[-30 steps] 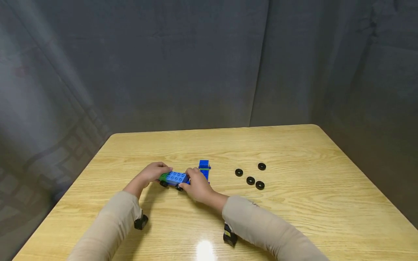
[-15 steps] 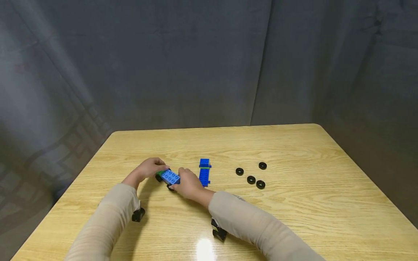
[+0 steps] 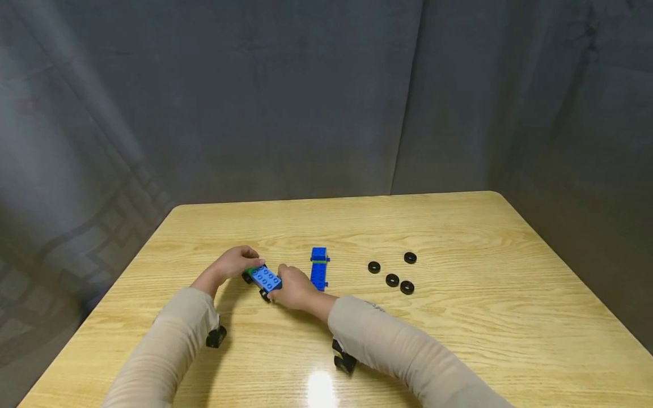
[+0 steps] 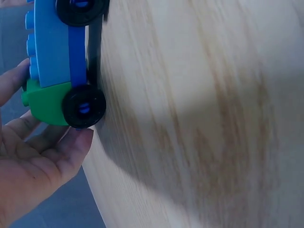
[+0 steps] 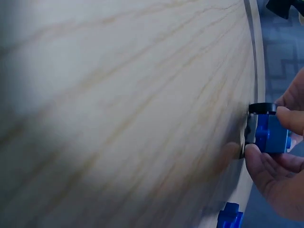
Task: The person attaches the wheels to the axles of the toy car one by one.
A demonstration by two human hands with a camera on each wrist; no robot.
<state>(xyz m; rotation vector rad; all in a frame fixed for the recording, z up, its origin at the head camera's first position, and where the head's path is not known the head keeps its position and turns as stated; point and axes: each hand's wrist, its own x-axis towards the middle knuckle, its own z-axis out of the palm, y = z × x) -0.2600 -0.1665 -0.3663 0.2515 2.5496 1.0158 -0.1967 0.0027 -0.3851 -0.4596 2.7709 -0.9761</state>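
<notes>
A toy car (image 3: 266,278) built of bricks, with a light blue studded block, a green end piece, a dark blue base and black wheels, is held between both hands at the left of the table. My left hand (image 3: 236,263) holds its green end (image 4: 51,102), thumb on top by the studs and fingers behind. My right hand (image 3: 296,288) grips the opposite end, its fingers around the blue block (image 5: 277,134) near a black wheel (image 5: 262,108). Seen from the left wrist, the wheels are close to the tabletop. The hands hide parts of both ends.
A second blue chassis (image 3: 318,276) with a raised block at its far end and no wheels lies just right of my right hand. Further right, several loose black wheels (image 3: 392,280) lie on the wooden table (image 3: 459,328). A dark curtain (image 3: 285,113) hangs behind.
Both hands have shifted left with the toy car, and its right end has swung toward me, uncovering the second chassis. Over the last half second they have hardly moved.
</notes>
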